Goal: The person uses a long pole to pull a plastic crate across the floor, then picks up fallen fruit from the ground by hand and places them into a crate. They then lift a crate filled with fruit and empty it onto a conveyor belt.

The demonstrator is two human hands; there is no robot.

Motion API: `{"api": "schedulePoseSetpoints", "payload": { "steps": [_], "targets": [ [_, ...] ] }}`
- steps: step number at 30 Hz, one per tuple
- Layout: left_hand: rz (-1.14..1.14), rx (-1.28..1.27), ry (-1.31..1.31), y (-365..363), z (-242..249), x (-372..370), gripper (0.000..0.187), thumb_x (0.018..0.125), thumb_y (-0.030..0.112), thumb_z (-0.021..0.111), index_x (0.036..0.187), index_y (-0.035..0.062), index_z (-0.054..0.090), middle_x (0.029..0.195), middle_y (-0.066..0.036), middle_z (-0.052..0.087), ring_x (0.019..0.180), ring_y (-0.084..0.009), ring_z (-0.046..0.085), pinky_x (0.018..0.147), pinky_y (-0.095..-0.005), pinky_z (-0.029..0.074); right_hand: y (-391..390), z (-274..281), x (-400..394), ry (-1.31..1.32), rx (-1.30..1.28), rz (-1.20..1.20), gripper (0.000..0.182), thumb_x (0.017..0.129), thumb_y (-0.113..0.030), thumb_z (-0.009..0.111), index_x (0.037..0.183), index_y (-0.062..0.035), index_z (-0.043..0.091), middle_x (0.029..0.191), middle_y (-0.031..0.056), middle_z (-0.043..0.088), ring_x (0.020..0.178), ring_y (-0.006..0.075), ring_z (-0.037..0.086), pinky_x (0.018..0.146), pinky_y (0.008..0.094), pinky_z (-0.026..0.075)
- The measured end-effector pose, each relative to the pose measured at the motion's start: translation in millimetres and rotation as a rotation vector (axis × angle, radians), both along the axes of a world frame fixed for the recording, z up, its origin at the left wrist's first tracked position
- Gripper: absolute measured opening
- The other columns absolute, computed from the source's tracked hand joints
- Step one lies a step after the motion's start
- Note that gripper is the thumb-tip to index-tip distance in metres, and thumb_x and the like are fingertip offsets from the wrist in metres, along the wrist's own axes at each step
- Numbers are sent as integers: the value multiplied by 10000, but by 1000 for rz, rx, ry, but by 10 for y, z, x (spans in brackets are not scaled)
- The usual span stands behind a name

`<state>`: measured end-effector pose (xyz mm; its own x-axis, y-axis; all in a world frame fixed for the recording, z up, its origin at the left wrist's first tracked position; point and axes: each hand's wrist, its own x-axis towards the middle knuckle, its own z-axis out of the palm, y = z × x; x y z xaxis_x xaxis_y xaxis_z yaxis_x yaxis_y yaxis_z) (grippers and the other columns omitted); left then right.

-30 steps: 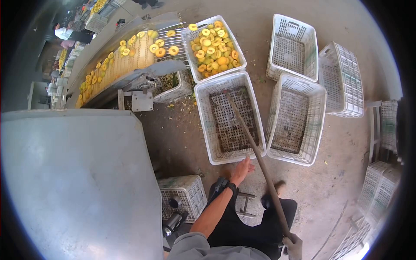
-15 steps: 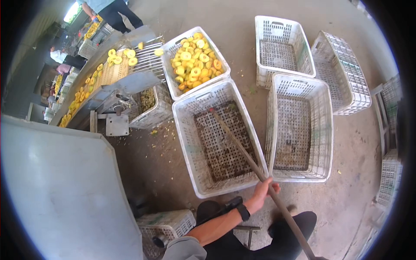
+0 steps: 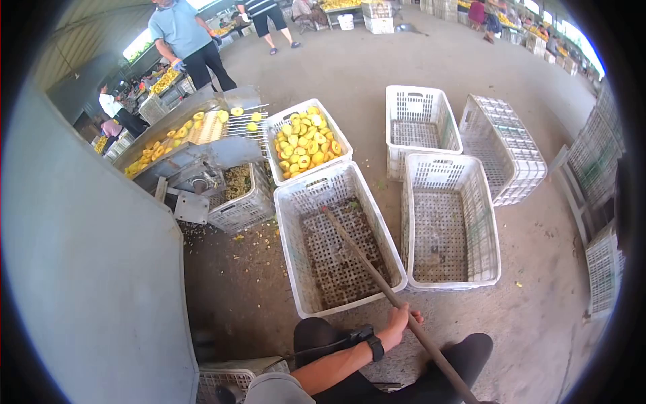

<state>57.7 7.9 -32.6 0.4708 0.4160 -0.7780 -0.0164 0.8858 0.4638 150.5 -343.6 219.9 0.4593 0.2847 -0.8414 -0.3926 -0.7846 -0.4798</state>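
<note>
Fruit crate point(image 3: 338, 129), one, stands beyond the soiled crate point(image 3: 294, 246); at least three crates point(image 3: 439, 236) stand rightward, one tipped. Left hand point(image 3: 397, 324) grips one pole point(image 3: 439, 358), slanting into the soiled crate; right hand unseen, grip undeterminable.

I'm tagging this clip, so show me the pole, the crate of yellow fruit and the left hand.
Pole point(image 3: 374, 272), head view: middle of its shaft.
Crate of yellow fruit point(image 3: 338, 130), head view: right-hand rim.
Left hand point(image 3: 398, 322), head view: middle of the hand.
</note>
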Motion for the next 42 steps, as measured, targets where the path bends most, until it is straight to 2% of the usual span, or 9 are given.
{"api": "schedulePoseSetpoints", "payload": {
  "steps": [6,9,14,19,23,27,31,34,42],
  "targets": [
    [-4,248,-58,-86,-449,-173,396,1088,360,450,1055,-32,490,877,-170,685,667,-277,711,627,-416,593,-75,338,-314,-40,159,123,497,898,-250,712,1327,-11,634,806,72,705,526,58,477,479,231,358],
    [63,304,-13,-113,-309,-207,396,1091,352,448,1068,-44,462,849,-158,666,626,-273,683,591,-433,568,-46,333,-569,-93,278,90,520,899,-254,712,1353,-17,620,827,84,719,518,56,473,473,229,355],
    [36,296,-43,-94,-17,-379,315,1061,261,519,1072,-45,447,800,-135,619,605,-287,665,582,-442,562,-285,241,-797,-133,344,140,536,886,-124,695,1403,-34,585,922,114,752,630,87,578,559,248,448],
    [-29,283,-107,-174,80,-426,246,1035,190,554,978,-40,492,782,-126,607,589,-293,657,561,-436,557,-391,217,-1052,-236,344,71,496,872,-75,673,1365,-46,625,887,107,756,582,90,572,516,262,445],
    [50,369,-96,-76,-437,-327,264,1030,202,544,933,-39,498,757,-124,597,560,-290,637,533,-442,546,-200,162,-1261,-257,321,46,443,875,-88,669,1317,-57,668,846,96,754,541,88,562,472,265,430],
    [99,365,-28,-56,-201,-374,245,1021,202,529,954,-29,483,750,-118,577,531,-282,619,490,-451,530,-209,74,-1326,-308,375,8,373,905,-145,689,1270,-71,702,827,71,734,551,96,573,453,271,431],
    [121,368,14,-51,-114,-441,265,1014,206,548,970,-36,449,768,-127,554,518,-277,605,467,-447,529,-194,68,-1468,-361,448,34,366,944,-128,659,1293,-15,663,945,79,730,787,136,662,672,278,524],
    [109,388,68,-25,-190,-446,277,1011,202,556,977,-45,437,785,-138,550,528,-283,611,459,-435,532,-191,158,-1475,-263,412,59,372,955,-100,643,1311,8,636,1041,102,726,901,158,668,796,294,529],
    [85,497,73,24,-439,-417,271,1008,187,541,961,-59,438,785,-168,549,516,-306,625,459,-425,535,-229,66,-1542,-498,493,111,387,947,-75,655,1322,12,614,1118,125,706,988,188,672,884,315,531]
  ]
}}
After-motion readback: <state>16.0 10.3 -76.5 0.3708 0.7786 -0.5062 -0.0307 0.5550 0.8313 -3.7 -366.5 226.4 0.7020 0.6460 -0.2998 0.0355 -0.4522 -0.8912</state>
